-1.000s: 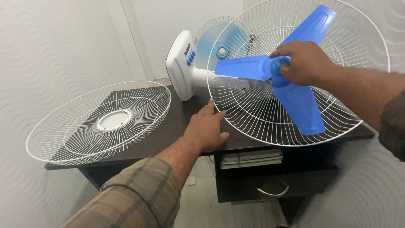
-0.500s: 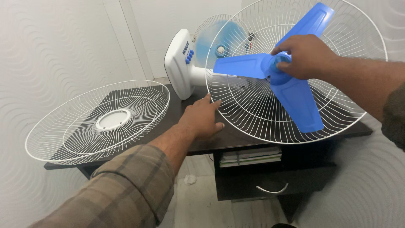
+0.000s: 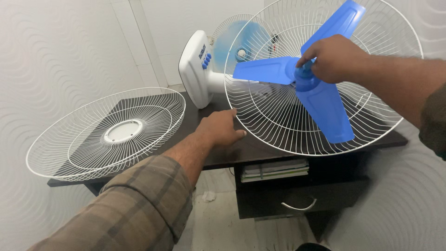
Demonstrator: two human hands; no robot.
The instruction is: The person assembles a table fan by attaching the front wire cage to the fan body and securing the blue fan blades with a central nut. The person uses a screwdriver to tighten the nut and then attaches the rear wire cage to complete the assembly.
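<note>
Item, blade-fitting stage: you are gripping the hub of the blue fan blade (image 3: 310, 76) with your right hand (image 3: 332, 58) closed on it, inside the rear wire guard (image 3: 260, 116), while your left hand (image 3: 217, 128) is resting open on the dark table (image 3: 195, 122) just beside the guard's rim; the next move is probably calling for steady seating on the shaft.

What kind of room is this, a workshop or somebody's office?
Probably a small office or home room rather than a workshop: a dark desk with a drawer and stacked papers beneath, white textured walls, and a table fan lying apart on the desk, its blue blade and loose wire guard.
</note>
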